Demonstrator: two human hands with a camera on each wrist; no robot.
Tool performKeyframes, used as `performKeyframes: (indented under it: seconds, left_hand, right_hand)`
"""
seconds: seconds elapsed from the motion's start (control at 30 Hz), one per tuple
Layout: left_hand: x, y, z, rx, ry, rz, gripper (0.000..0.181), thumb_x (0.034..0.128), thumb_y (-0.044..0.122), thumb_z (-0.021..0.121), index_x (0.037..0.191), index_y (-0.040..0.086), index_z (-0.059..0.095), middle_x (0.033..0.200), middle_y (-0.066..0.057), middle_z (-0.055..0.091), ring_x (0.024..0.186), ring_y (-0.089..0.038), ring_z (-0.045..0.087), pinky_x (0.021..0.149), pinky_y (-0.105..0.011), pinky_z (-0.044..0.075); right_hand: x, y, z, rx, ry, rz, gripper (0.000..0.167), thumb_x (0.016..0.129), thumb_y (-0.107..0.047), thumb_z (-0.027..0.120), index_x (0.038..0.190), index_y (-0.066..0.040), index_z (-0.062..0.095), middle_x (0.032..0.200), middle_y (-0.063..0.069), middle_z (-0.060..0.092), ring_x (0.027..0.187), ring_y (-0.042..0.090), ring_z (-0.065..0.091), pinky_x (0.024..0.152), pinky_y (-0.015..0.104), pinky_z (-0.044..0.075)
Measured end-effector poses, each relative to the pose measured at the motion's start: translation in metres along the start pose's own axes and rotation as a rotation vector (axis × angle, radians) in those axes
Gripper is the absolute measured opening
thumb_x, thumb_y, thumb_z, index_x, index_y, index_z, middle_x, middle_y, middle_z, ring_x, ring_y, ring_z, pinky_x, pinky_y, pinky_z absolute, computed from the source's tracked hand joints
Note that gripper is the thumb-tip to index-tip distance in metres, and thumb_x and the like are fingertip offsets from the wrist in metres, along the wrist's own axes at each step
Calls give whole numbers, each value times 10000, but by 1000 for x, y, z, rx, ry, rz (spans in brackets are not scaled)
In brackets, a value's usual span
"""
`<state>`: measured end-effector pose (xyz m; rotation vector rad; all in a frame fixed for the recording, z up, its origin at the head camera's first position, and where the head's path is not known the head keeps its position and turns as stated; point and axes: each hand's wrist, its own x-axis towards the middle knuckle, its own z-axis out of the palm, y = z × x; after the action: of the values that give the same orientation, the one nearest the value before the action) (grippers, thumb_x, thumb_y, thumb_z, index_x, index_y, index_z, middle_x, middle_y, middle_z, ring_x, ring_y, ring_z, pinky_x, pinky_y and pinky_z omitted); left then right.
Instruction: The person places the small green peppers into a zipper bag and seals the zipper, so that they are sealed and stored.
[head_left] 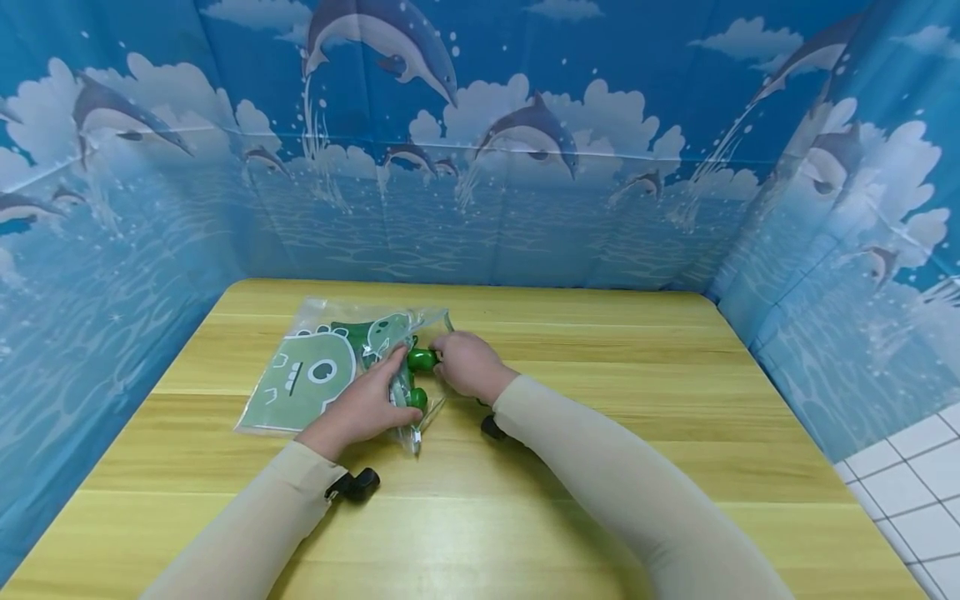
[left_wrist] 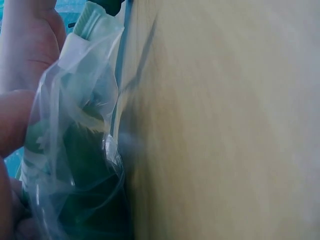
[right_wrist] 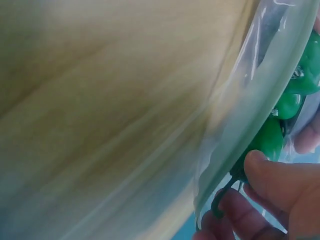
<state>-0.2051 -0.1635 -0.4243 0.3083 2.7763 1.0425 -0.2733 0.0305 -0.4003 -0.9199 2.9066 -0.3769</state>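
A clear zip bag [head_left: 300, 406] printed with a green cartoon dinosaur lies on the table, its mouth toward the right. My left hand [head_left: 365, 406] grips the bag near its opening, thumb and fingers on either side. Inside the bag, dark green contents [left_wrist: 90, 200] show through the plastic. Glossy green pieces [head_left: 417, 400] sit at the mouth. My right hand [head_left: 471, 367] pinches the stem end of a shiny green pepper-like piece [right_wrist: 270, 140] between thumb and fingers. Its dark curved stem [right_wrist: 223, 196] pokes out between them. The piece's far end is partly hidden by other green pieces.
The wooden table [head_left: 600, 350] stretches out around the bag. A blue dolphin-print curtain [head_left: 480, 208] hangs behind it and along both sides. White tiles [head_left: 907, 475] show beyond the right edge. Black wrist cameras [head_left: 365, 484] are strapped under both wrists.
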Motion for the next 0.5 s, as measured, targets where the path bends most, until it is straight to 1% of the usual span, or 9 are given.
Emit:
performKeyframes:
  seconds: [0.1, 0.2, 0.33, 0.43, 0.5]
  left_hand:
    - [0, 0, 0, -2, -2, -1, 1141, 855, 378, 838, 1712, 149, 120, 1783, -110, 103, 1608, -425, 216, 1238, -643, 325]
    - [-1, 1, 0, -1, -3, 1, 1142, 854, 374, 838, 1711, 140, 121, 1780, -123, 109, 1608, -429, 215, 1243, -639, 317]
    - [0, 1, -1, 7, 2, 8, 1141, 850, 379, 837, 1711, 138, 127, 1777, -133, 121, 1606, -432, 218, 1243, -640, 316]
    - [1, 0, -1, 13, 5, 9, 1143, 846, 383, 839, 1711, 145, 131, 1776, -132, 126, 1607, -430, 215, 1245, -643, 311]
    - [1, -1, 0, 13, 5, 9, 1145, 846, 383, 840, 1711, 144, 128, 1776, -133, 124, 1608, -431, 210, 1247, -645, 304]
  right_hand:
    - [1, -1, 2, 0, 2, -15, 369, 1034, -151, 673, 1397, -83, 679, 1338, 87, 734, 1248, 269, 689, 1108, 403, 535]
    - [2, 0, 4, 9, 3, -18, 376, 1040, -131, 659, 1413, -82, 667, 1347, 91, 731, 1233, 271, 701, 1088, 402, 551]
    - [2, 0, 5, 2, -6, -7, 400, 1044, -111, 649, 1443, -100, 643, 1367, 87, 721, 1225, 279, 706, 1119, 429, 530]
    - [3, 0, 6, -12, -26, -1, 431, 1061, -44, 576, 1483, -122, 613, 1416, 72, 695, 1263, 279, 688, 1181, 451, 473]
    - [5, 0, 7, -20, -37, -3, 461, 1070, -3, 513, 1503, -134, 596, 1439, 57, 682, 1276, 269, 680, 1197, 443, 456]
